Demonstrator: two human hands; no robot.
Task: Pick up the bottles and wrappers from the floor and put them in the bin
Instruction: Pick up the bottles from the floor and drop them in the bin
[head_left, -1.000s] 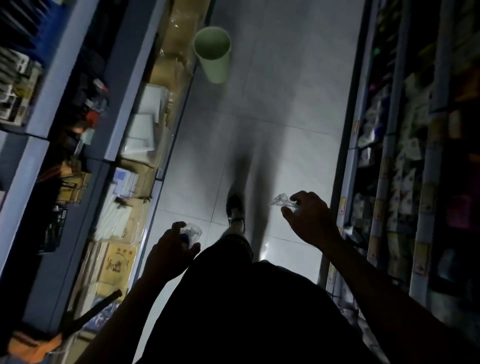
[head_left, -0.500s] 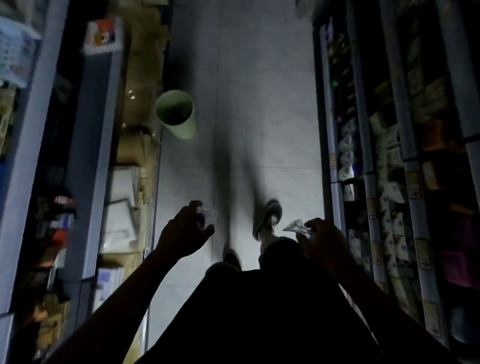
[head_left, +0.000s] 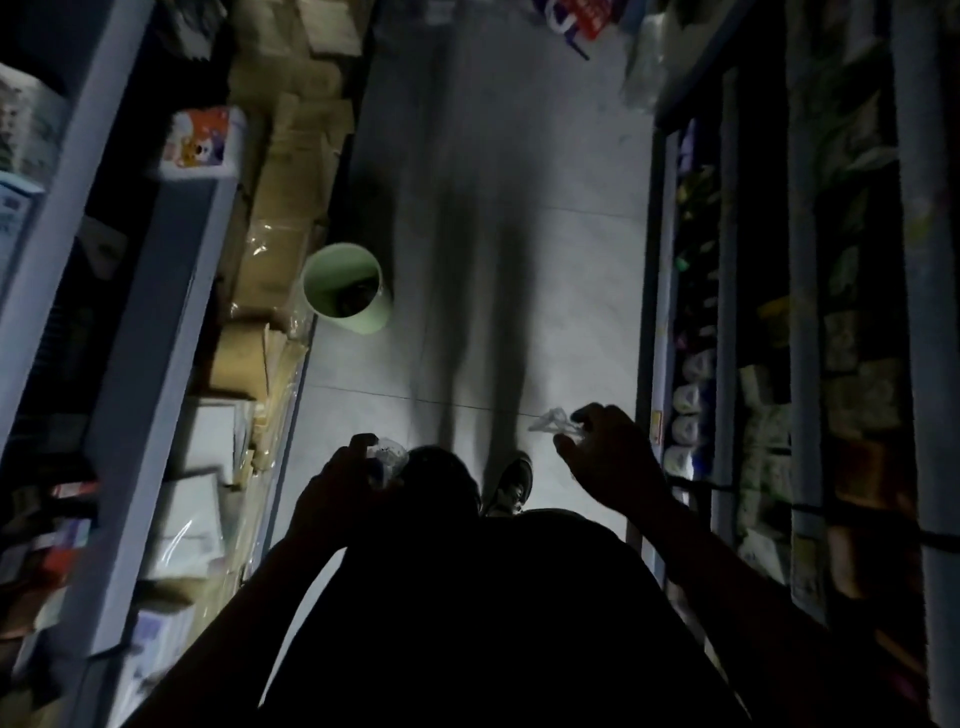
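— Bottle (head_left: 387, 460): where is it?
— In the left hand (head_left: 337, 499), low over the floor (head_left: 561, 291). Dim light hides most of it; only a clear crumpled end shows, so its long axis can't be judged.
— And that grip?
— Fingers curled round it. The right hand (head_left: 610, 457) pinches a clear wrapper (head_left: 553, 422), which sticks out leftward from the fingertips.
— The bin (head_left: 347, 296)?
— Pale green, upright on the floor beside the left shelves (head_left: 150, 322), mouth up, something dark inside, ahead of both hands.
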